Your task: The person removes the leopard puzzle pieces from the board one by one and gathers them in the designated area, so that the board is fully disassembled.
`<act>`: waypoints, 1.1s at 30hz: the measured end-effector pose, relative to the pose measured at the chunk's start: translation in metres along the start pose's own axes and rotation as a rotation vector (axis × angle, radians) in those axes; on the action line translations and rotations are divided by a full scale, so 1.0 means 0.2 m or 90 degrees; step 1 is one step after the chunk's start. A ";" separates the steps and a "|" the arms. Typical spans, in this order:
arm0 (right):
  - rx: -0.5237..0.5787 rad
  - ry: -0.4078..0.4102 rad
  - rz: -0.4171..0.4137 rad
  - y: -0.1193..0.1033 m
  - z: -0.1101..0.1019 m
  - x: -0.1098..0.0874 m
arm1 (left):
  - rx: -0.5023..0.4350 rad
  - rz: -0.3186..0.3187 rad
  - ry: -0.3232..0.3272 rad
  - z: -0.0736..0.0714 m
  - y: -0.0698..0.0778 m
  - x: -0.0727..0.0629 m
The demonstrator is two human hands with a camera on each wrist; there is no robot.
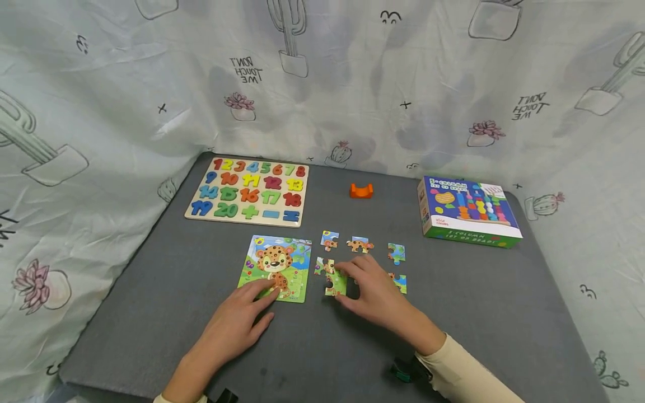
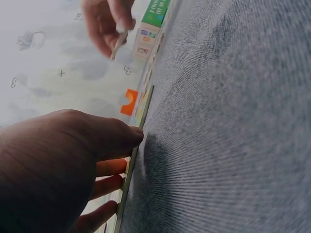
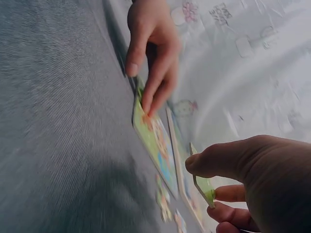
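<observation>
A square leopard picture board (image 1: 303, 263) lies on the grey table. My left hand (image 1: 237, 320) rests on its lower left part, fingers extended over the picture; in the left wrist view the thumb is at the board's edge. Right of the board, my right hand (image 1: 379, 294) pinches a green puzzle piece (image 3: 204, 187) between thumb and fingers. Both wrist views show that piece raised off the table. Loose puzzle pieces lie around it: one with an ear (image 1: 330, 239), a spotted one (image 1: 360, 244), a blue-green one (image 1: 396, 253) and others, some partly hidden by the right hand.
A wooden number board (image 1: 242, 220) with coloured numerals lies at the back left. An orange notched block (image 1: 361, 192) stands at the back middle. A purple and green toy box (image 1: 471, 215) sits at the back right. Patterned cloth (image 1: 332, 84) hangs behind the table.
</observation>
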State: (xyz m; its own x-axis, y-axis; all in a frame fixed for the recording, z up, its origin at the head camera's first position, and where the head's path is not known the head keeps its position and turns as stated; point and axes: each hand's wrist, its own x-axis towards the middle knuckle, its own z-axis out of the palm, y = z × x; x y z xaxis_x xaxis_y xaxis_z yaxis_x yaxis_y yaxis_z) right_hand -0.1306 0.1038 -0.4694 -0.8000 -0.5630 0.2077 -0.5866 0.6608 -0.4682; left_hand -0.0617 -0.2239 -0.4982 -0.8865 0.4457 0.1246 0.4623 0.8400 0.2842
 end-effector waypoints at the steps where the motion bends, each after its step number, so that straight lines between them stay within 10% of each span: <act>1: 0.000 0.007 0.003 0.01 -0.02 -0.03 | -0.002 0.001 -0.001 0.00 0.00 0.00; 16: -0.054 0.054 0.114 0.18 -0.19 -0.43 | -0.006 -0.050 0.001 0.02 0.03 -0.02; 33: -0.043 0.058 0.191 0.21 -0.10 -0.57 | 0.026 -0.032 0.012 0.01 0.01 -0.04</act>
State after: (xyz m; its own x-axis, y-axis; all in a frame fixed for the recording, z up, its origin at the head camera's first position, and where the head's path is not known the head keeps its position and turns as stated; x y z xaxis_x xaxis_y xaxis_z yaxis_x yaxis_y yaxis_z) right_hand -0.0661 0.2058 -0.4954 -0.9445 -0.2941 0.1465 -0.3282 0.8238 -0.4622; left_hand -0.0531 -0.2261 -0.5012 -0.9087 0.3970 0.1287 0.4172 0.8733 0.2516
